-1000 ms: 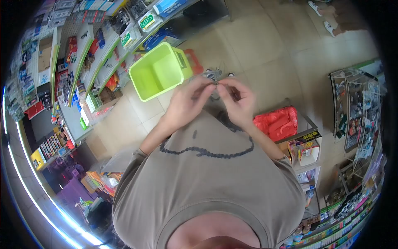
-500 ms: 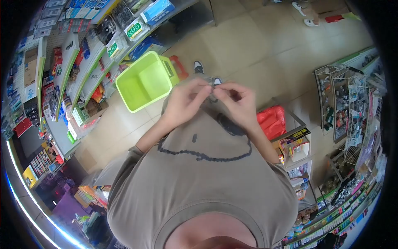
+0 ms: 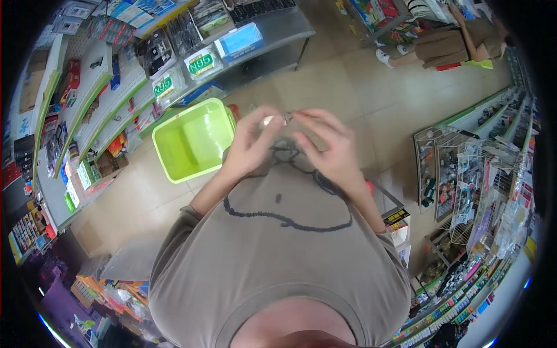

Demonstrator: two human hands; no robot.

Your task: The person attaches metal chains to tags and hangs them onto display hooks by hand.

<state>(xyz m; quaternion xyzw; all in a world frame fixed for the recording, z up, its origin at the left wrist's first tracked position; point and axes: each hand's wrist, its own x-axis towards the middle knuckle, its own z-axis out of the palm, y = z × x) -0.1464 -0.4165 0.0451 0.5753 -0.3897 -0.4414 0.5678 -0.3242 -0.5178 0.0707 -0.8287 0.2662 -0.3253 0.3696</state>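
Note:
My left hand (image 3: 250, 140) is closed, pinching a small shiny silver metal piece (image 3: 275, 120) between thumb and fingers. A tiny dark part shows at its right end, too small to name. My right hand (image 3: 328, 142) is just to the right, its thumb apart from the fingers, with the index fingertip at or very near that dark part. Both hands are slightly blurred, held in front of my brown T-shirt (image 3: 278, 261). Left of my left hand, a bright green plastic bin (image 3: 194, 141) stands on the floor.
Shelves of packaged goods (image 3: 96, 110) run along the left, with N95 packs (image 3: 202, 63) and a blue box (image 3: 241, 42) on a table. Wire racks (image 3: 464, 180) stand at right. Another person (image 3: 447, 46) is at the upper right, on the tiled floor (image 3: 348, 75).
My hands have parted slightly; the right thumb has come away from the fingers and the silver piece now shows in my left hand. The view has shifted, bringing more of the other person into sight.

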